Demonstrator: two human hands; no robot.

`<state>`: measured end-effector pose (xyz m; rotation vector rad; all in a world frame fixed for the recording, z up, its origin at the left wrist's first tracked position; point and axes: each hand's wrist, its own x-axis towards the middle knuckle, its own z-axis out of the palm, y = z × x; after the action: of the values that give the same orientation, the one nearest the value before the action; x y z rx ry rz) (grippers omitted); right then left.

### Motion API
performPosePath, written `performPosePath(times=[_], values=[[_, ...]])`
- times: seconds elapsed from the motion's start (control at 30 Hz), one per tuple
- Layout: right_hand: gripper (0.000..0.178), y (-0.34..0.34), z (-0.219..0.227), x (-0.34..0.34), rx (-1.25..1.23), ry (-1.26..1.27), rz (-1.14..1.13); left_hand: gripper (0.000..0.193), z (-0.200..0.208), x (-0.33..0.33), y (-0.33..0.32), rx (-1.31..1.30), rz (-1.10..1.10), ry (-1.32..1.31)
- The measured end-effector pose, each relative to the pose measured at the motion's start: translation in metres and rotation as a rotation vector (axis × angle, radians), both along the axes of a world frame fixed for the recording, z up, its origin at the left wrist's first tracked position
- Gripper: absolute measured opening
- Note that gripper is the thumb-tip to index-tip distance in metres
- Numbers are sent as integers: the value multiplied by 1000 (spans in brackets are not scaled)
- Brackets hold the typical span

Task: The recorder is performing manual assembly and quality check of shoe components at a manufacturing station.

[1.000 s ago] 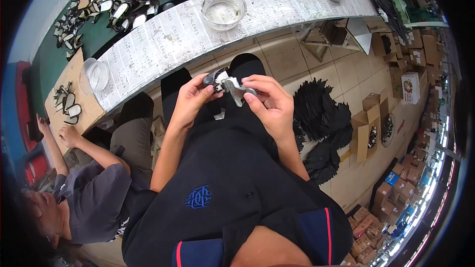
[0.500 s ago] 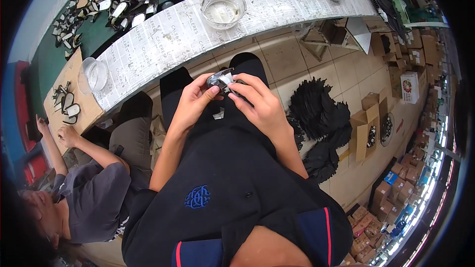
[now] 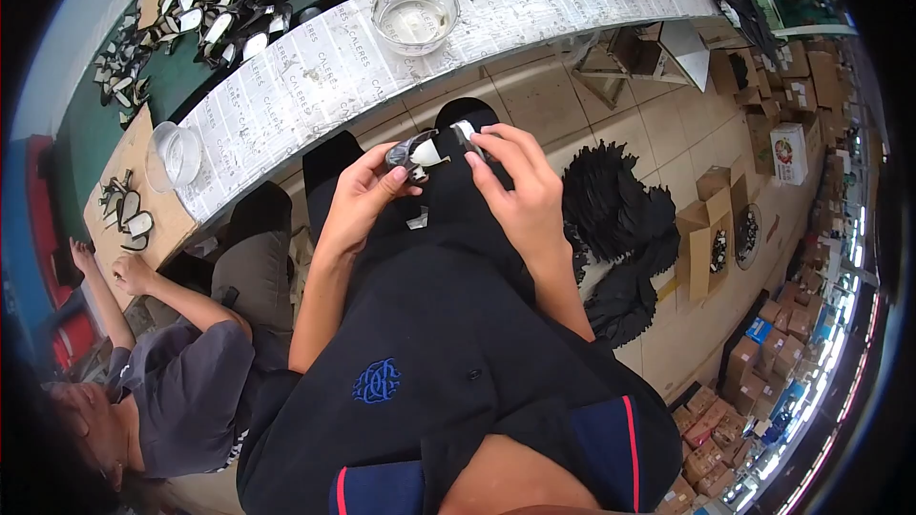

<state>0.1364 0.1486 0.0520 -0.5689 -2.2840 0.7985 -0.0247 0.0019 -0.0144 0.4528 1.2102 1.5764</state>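
Black-and-white, the left piece (image 3: 426, 152) sits pinched in the left hand (image 3: 361, 193), the right piece (image 3: 463, 129) in the right hand (image 3: 523, 189), slightly apart, clear of the table's near edge (image 3: 380, 98).

The left head camera, a wide fisheye, faces steeply down over the shirt (image 3: 458, 348) at six o'clock; left hand (image 3: 361, 193) and right hand (image 3: 521, 193) show close, near the dial's centre. The bench (image 3: 320, 76) bends from ten to one o'clock, farther off; boxes (image 3: 739, 367) at four look distant.

Bright, soft light fell on my right hand (image 3: 525, 191); strip lamps (image 3: 840, 343) glared at right, the table (image 3: 320, 81) bowed, and corners went black.
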Motion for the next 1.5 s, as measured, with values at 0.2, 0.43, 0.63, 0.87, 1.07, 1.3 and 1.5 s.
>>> performPosePath(times=[0.2,0.43,0.63,0.87,1.07,1.3,1.5], values=[[21,-2,10,6,-422,186,-87,42,6,-1,-2,65,-15,-181],[23,-7,13,4,-422,193,0,41,9,-1,-1,73,12,-277],[25,-17,10,-4,-389,163,74,37,14,1,2,54,38,-264],[25,-21,5,-9,-340,118,130,31,11,1,2,39,61,-265],[24,-17,1,-5,-200,72,87,31,14,1,3,38,65,-263],[25,-11,-2,-2,-138,59,2,31,6,-2,2,11,78,-272],[25,-15,8,-6,-211,98,67,29,10,-2,6,11,64,-259]])
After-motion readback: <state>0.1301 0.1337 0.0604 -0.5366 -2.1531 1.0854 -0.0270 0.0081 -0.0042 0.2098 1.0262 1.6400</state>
